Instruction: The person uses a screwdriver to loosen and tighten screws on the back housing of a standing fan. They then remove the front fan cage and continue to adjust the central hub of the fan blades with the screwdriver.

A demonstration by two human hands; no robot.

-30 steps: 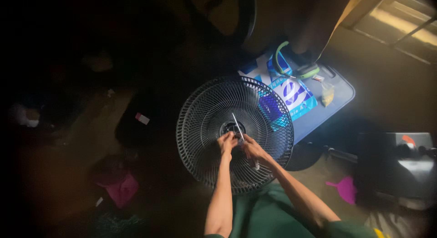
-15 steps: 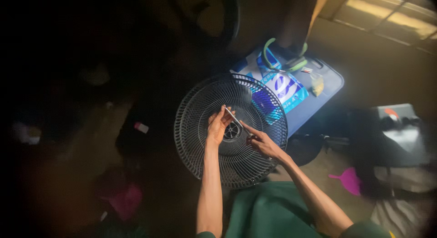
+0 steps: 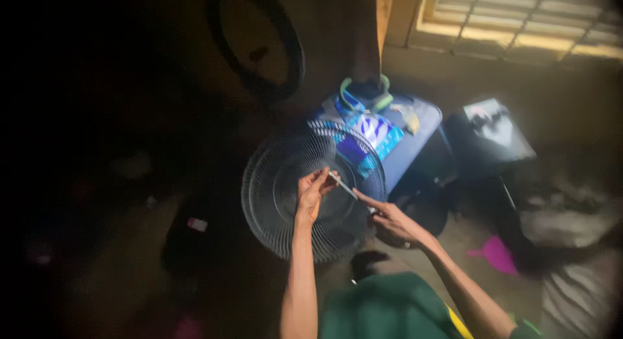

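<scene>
Looking down from the head camera, the scene is dim, lit mainly at the upper right. The round wire fan guard (image 3: 285, 190) lies roughly flat in front of the person, its ribs fanning out from the centre. The left hand (image 3: 311, 195) is raised over the guard's middle, its fingers (image 3: 319, 178) drawn together in a pinch on the upper end of a thin, pale rod-like tool (image 3: 344, 186); whether it is a screwdriver or something else cannot be told. The tool slants down to the right across the guard. The right hand (image 3: 394, 221) sits at the guard's right edge, fingers loosely extended and partly spread, the forefinger reaching toward the tool's lower end; whether it actually touches or grips the tool is not clear. Just behind the guard, touching or overlapping its far rim, stands a blue case (image 3: 415, 141) with a blue-and-white packet (image 3: 375, 133) and a green-rimmed object (image 3: 366, 96) on top. A dark box (image 3: 493, 134) stands to the right of the case. A pink scrap (image 3: 496, 254) lies on the floor near the right forearm.
</scene>
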